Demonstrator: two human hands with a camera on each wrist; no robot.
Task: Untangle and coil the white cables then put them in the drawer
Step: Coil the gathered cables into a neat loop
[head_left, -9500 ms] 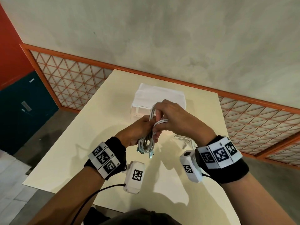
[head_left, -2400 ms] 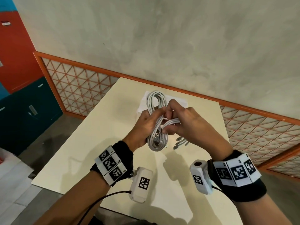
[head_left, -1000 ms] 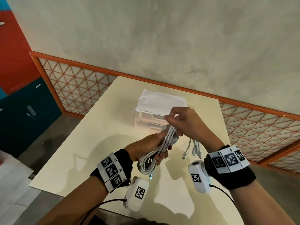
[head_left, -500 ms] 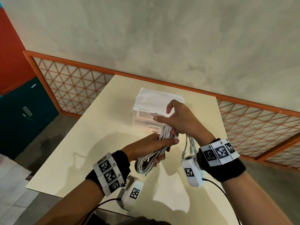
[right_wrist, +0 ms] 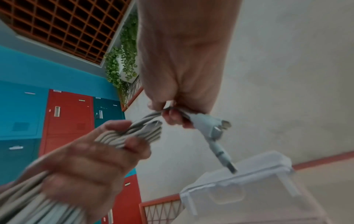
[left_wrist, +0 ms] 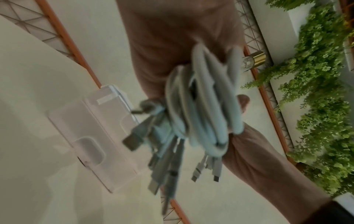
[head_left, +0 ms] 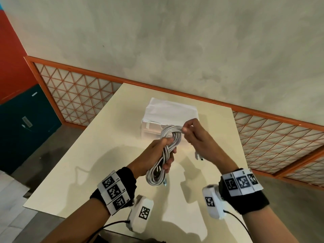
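The white cable bundle (head_left: 164, 155) sits at the middle of the head view, held in the air above the pale table (head_left: 91, 155) and just in front of the translucent drawer unit (head_left: 168, 118) with a folded white cloth (head_left: 171, 109) on top. The left hand (head_left: 154, 155) is clenched around the waist of the bundle, thumb over the strands. That keeps the loops stacked so they cannot spring apart. Its wrist is turned so the bundle runs from the lower middle of the frame up toward the drawer unit.

The right hand (head_left: 196, 135) pinches the loose cable ends near the top loop, fingertips bunched. The right wrist view shows a USB plug (right_wrist: 226, 159) hanging below that pinch. I judge this grip serves to lead the tail around the bundle and bind it.

The left wrist view shows several more connectors dangling from the coil. The drawer front looks closed, so stowing is not yet done.
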